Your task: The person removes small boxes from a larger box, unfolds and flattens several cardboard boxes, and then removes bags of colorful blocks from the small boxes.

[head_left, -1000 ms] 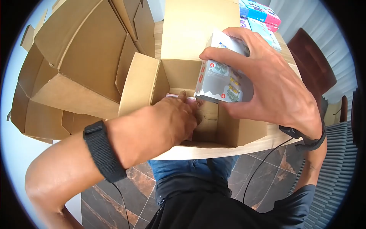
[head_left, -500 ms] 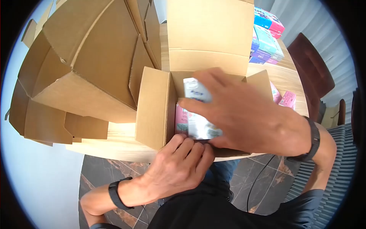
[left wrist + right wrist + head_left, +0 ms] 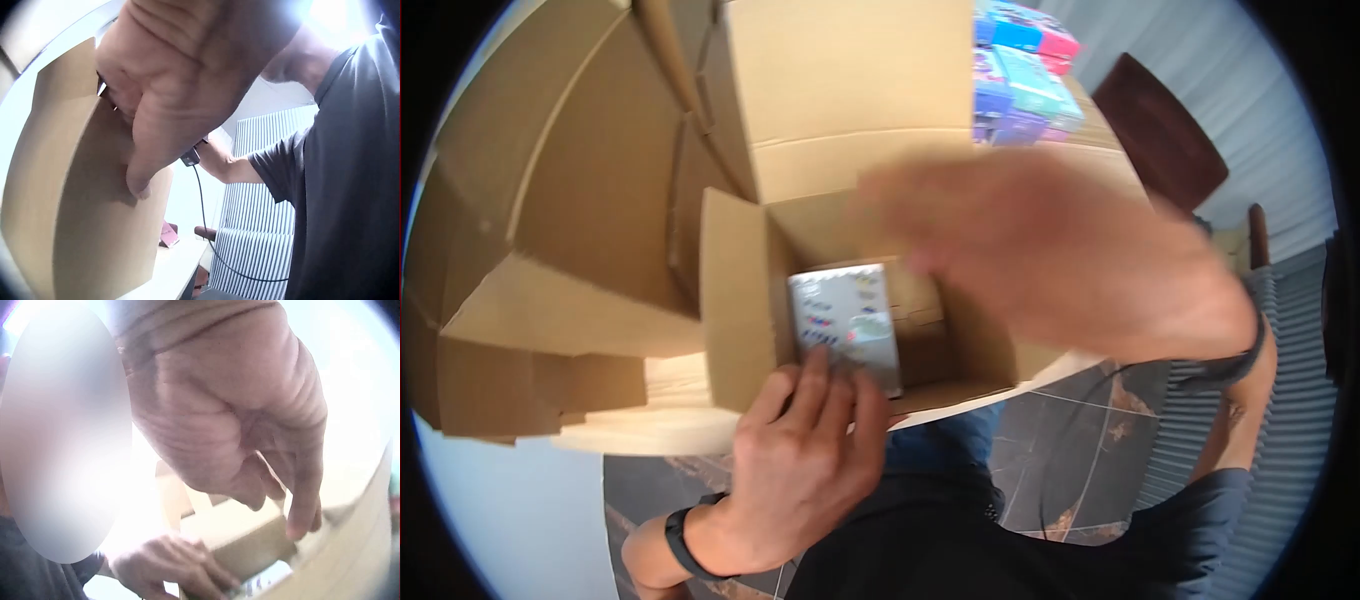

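Note:
In the head view, a grey-and-white printed box (image 3: 850, 315) lies in the left part of an open cardboard carton (image 3: 735, 290). My left hand (image 3: 810, 445) reaches over the carton's near rim, its fingertips resting on the printed box. In the left wrist view, that hand's thumb (image 3: 140, 178) lies along the outside of the carton wall. Blurred above the carton's right side, my right hand (image 3: 1040, 240) is apart from the printed box. The right wrist view shows this hand (image 3: 250, 425) holding nothing, its fingers loosely bent downward.
Larger open cardboard boxes (image 3: 570, 230) stand on the left. Colourful boxes (image 3: 1020, 80) are stacked at the table's back right, beyond the carton's raised flap (image 3: 860, 75). A dark red chair (image 3: 1160, 135) stands past the table's right edge.
The right hand has carried the printed box down into the carton, let it go and risen to the right. The left hand came out to the near rim, then onto that box.

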Available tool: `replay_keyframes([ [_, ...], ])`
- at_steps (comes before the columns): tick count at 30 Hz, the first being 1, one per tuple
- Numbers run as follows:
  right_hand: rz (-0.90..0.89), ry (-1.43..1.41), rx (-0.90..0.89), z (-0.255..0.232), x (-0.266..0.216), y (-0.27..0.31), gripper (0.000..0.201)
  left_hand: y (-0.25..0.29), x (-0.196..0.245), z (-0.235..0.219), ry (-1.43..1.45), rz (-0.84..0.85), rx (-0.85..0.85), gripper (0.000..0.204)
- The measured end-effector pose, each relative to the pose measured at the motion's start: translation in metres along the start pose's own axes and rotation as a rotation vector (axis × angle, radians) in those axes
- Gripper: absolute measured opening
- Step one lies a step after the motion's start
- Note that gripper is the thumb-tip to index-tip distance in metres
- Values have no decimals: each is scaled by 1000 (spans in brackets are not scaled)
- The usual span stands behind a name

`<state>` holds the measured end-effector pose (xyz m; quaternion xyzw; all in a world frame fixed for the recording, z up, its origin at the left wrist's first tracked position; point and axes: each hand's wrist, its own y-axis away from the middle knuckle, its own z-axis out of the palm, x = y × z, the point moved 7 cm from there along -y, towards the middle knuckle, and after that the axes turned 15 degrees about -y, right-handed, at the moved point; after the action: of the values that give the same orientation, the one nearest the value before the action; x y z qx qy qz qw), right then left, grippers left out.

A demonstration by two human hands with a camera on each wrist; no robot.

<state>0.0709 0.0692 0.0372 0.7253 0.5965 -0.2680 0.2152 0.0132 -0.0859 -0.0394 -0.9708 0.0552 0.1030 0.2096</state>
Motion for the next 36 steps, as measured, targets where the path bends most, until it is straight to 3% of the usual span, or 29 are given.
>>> replay_keyframes([
  [1, 203, -174, 224, -35, -9, 9, 23, -1, 0, 2, -3, 3, -62, 30],
  [2, 187, -284, 631, -66, 1, 37, 25, -1, 0, 4, -7, 7, -124, 28],
  [3, 56, -67, 746, -93, 11, 59, 28, -2, 0, 2, -10, 15, -103, 28],
  [4, 208, -87, 739, -112, 27, 82, 29, -3, 3, 1, 6, 27, -74, 28],
  [6, 324, 85, 581, -114, 82, 121, 39, -4, 2, -1, 11, -22, -61, 28],
  [7, 411, 351, 530, -96, 104, 137, 40, -8, 5, -4, 52, -23, -37, 27],
  [8, 636, 132, 482, -100, 118, 146, 60, -10, 5, -2, 54, -19, -32, 27],
  [9, 509, 595, 368, -55, 164, 180, 95, -11, 5, 3, 107, 6, -24, 23],
  [10, 593, 424, 247, -39, 180, 185, 118, -10, 6, 5, 157, 22, -24, 20],
  [12, 500, 11, 342, -23, 202, 193, 112, -13, 4, 6, 182, 6, -49, 22],
  [13, 508, -30, 398, -25, 203, 199, 108, -12, 3, 6, 204, 6, -66, 25],
  [15, 471, -11, 605, -44, 177, 207, 98, -11, 2, 5, 198, -10, -102, 24],
  [17, 384, -365, 891, -66, 120, 196, 85, -10, 5, 6, 194, 2, -152, 21],
  [19, 280, -263, 863, -83, 39, 159, 91, -13, 9, 4, 140, 2, -115, 20],
  [20, 375, -204, 767, -80, 11, 137, 110, -15, 11, 1, 89, 13, -65, 19],
  [21, 187, -400, 740, -70, -14, 104, 98, -17, 10, -2, 84, 16, -70, 19],
  [22, 244, -316, 872, -63, -20, 89, 89, -20, 10, -3, 92, 50, -118, 18],
  [23, 65, -156, 539, -51, -34, 57, 82, -21, 10, -2, 101, 80, -166, 17],
  [24, 164, -93, 352, -33, -47, 24, 74, -22, 7, -2, 96, 79, -167, 17],
  [25, 159, 84, 278, -16, -43, 9, 58, -23, 7, 1, 120, 103, -219, 17],
  [26, 154, 84, 279, -9, -26, 3, 58, -23, 8, 5, 144, 128, -269, 17],
  [28, 83, 304, 9, 17, -6, -12, 55, -25, 8, 5, 120, 134, -295, 19],
  [29, 82, 308, 7, 17, -3, -15, 55, -26, 8, 6, 99, 139, -320, 21],
  [31, 380, 387, -128, 21, 18, -20, 53, -27, 4, 8, 129, 140, -325, 24],
  [32, 381, 392, -130, 22, 20, -20, 53, -27, 4, 9, 160, 149, -332, 28],
  [34, 188, 395, -205, 34, 22, -19, 54, -27, 4, 7, 150, 156, -307, 28],
  [36, 220, 232, -205, 39, 36, -15, 43, -26, 7, 6, 140, 165, -287, 29],
])
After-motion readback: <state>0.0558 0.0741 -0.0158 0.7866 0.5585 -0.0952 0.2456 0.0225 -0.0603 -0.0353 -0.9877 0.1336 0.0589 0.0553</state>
